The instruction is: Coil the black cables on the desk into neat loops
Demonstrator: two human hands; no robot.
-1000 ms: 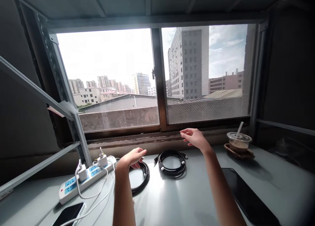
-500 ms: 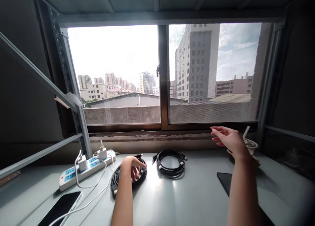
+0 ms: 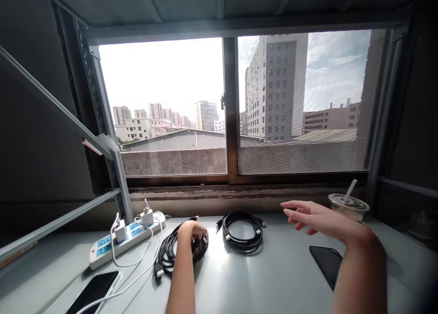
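Observation:
At the left of the desk lies a loose coil of black cable point(image 3: 167, 250) with dark plugs at its ends. My left hand point(image 3: 192, 232) is bent over the right side of this coil, its fingers curled down around the strands and partly hidden. A second, tidier coil of black cable point(image 3: 242, 246), with silver-tipped connectors, rests flat to its right, apart from both hands. My right hand point(image 3: 316, 219) hovers above the desk at the right, fingers stretched and apart, holding nothing. Nearest to it is a lidded cup with a straw point(image 3: 348, 204), partly behind the wrist.
A white power strip point(image 3: 128, 238) with chargers stands at the left, white cords running across the desk. In front lies a phone point(image 3: 92, 291). A dark flat item point(image 3: 325, 261) sits beneath my right forearm. Metal shelf posts point(image 3: 121, 181) flank the window.
My right hand has come down and slightly left, away from the cup. Under my left hand, the left coil's strands have spread, and the fingers have closed more around them. The view has shifted slightly.

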